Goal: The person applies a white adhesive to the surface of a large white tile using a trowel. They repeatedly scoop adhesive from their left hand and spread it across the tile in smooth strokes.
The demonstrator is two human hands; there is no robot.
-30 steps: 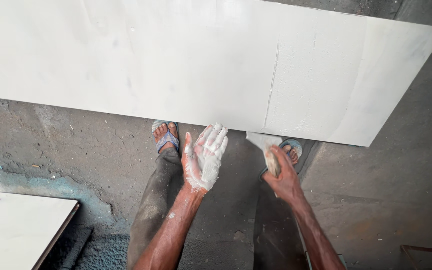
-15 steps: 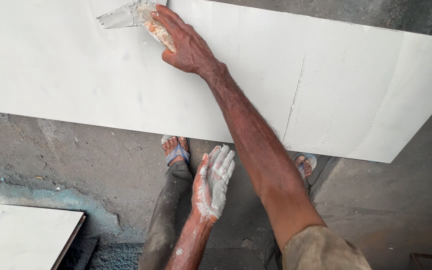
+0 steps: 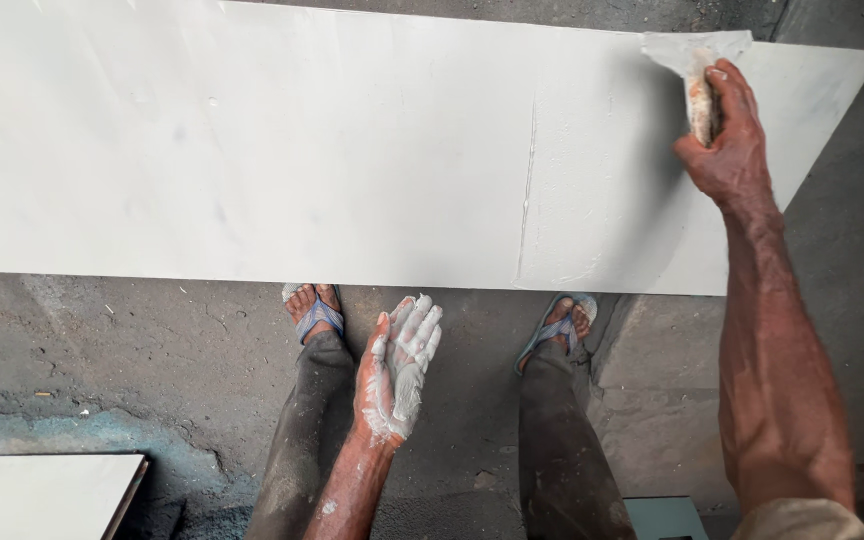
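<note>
The right hand (image 3: 727, 140) clenched a putty scraper (image 3: 694, 55) at the upper right of the frame, blade on the long white panel (image 3: 352, 150) stretching leftward. The left hand (image 3: 400, 370), lower centre, lay released, putty-coated.

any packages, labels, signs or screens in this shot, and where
None in view: no package, label, sign or screen.
What shows is a plain white board lying flat across the upper frame, unmarked apart from a thin vertical seam.
The right hand holds a flat scraper at the board's far right corner.
The left hand, coated in white paste, is held palm up.
</note>
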